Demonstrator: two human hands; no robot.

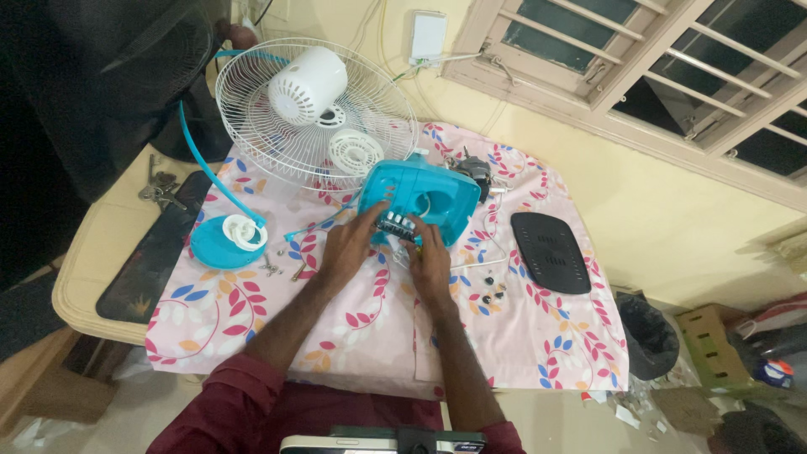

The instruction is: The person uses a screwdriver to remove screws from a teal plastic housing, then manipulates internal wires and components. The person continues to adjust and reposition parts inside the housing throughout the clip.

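A small table under a barred window is covered with a pink leaf-patterned cloth (353, 336), on which a dismantled fan is laid out. The turquoise fan housing (420, 197) is set near the middle of the cloth, just beyond both hands, its long axis running left to right. A small dark switch block (398, 225) is held at its near edge. The left hand (349, 245) is curled, its fingertips pinching the block from the left; the right hand (430, 261) is closed on it from the right. Both are equally near. A white wire guard (315, 113) lies behind, a black panel (551, 250) to the right.
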